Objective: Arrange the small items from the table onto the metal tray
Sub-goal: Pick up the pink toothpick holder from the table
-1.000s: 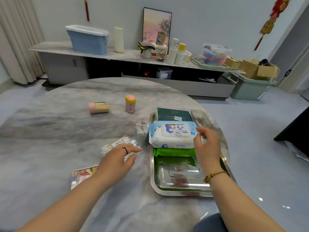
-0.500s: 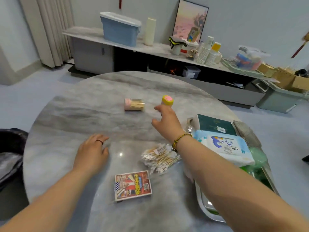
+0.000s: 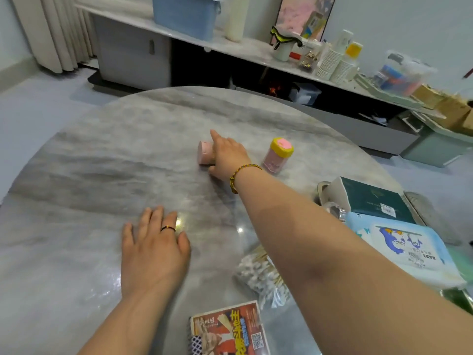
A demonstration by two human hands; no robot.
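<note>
A pink-capped toothpick holder lies on its side far out on the marble table. My right hand reaches across and wraps over it, with the index finger stretched out past the cap. Palm down, my left hand rests flat on the table and holds nothing. Just right of my right hand stands a pink jar with a yellow lid. A bag of cotton swabs and a red card pack lie near me. The metal tray at the right is mostly hidden under its load.
On the tray lie a dark green box, a blue wet-wipes pack and a small clear swab container. Behind the table runs a long low shelf crowded with boxes, cups and a blue bin.
My right hand left the wipes pack on the tray, passed the yellow-lidded jar and landed on the toothpick holder. My left hand moved off the swab bag and lies flat on the table.
</note>
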